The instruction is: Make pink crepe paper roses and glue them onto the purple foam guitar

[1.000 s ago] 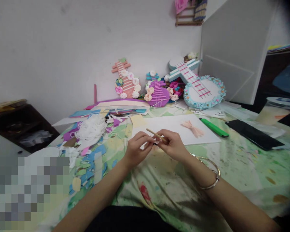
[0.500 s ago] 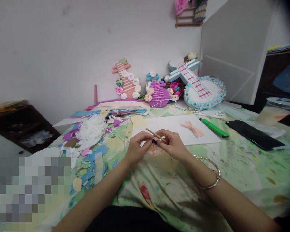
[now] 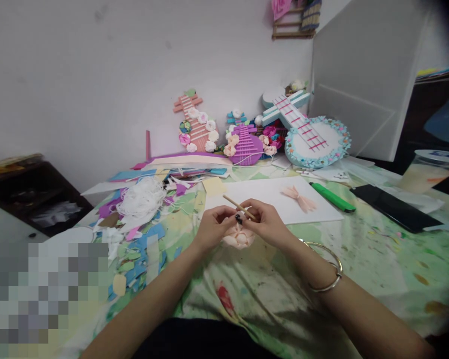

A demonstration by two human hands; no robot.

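My left hand (image 3: 214, 227) is closed, its thumb and fingertips pinching the top edge of a pale pink paper flower (image 3: 240, 238). Against it, my right hand (image 3: 267, 222) is also closed, with a thin wooden stick (image 3: 236, 205) held between its fingers and slanting up to the left. Its thumb meets the left fingertips at the flower. Something small and black (image 3: 238, 218) shows where the fingertips meet; whether it is nails or a separate piece I cannot tell. The flower's far side is hidden by the fingers.
Behind my hands lies a white sheet (image 3: 254, 192) with a bundle of pink petal strips (image 3: 298, 197). A green cutter (image 3: 332, 197) and black phone (image 3: 394, 207) are at right. White string (image 3: 142, 198) and blue scraps (image 3: 140, 264) lie left. Decorated paper instruments (image 3: 318, 142) stand behind.
The pink flower has come into clearer view below my fingertips. The wooden stick has shifted slightly up and to the left; both hands stay nearly in place.
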